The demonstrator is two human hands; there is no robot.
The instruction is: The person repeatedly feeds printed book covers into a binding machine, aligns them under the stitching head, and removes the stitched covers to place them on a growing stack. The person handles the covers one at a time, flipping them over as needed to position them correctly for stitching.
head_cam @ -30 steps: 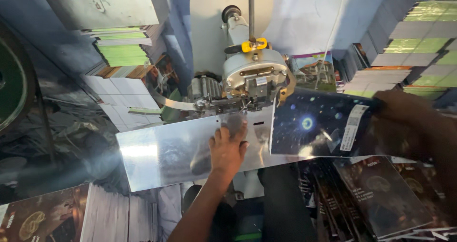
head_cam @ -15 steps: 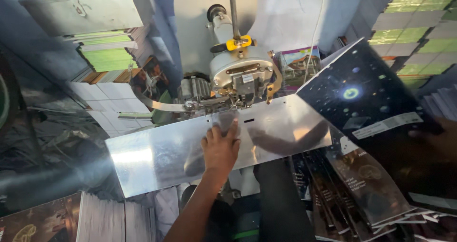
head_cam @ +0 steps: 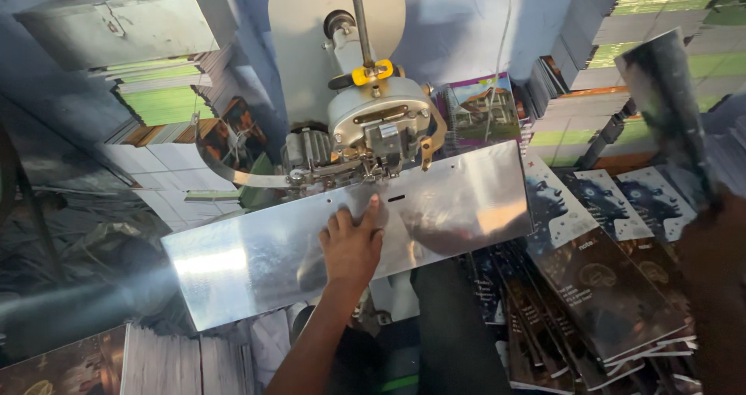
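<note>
Shiny steel plate (head_cam: pixel 256 259) under the stitching machine head (head_cam: pixel 377 127) carries the left hand (head_cam: pixel 352 243), flat with fingers spread, while the right hand (head_cam: pixel 711 247), blurred at the frame edge, grip unclear, lifts a dark glossy booklet (head_cam: pixel 664 107) above stacked dark-covered booklets (head_cam: pixel 598 286), green-edged piles (head_cam: pixel 155 100) behind.

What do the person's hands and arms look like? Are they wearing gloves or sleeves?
No gloves. The left hand is bare, with no ring or watch that shows, and the forearm below it is bare too, with no sleeve in view. The right hand sits in dark shadow at the picture's edge, so whether it wears anything cannot be told.
</note>
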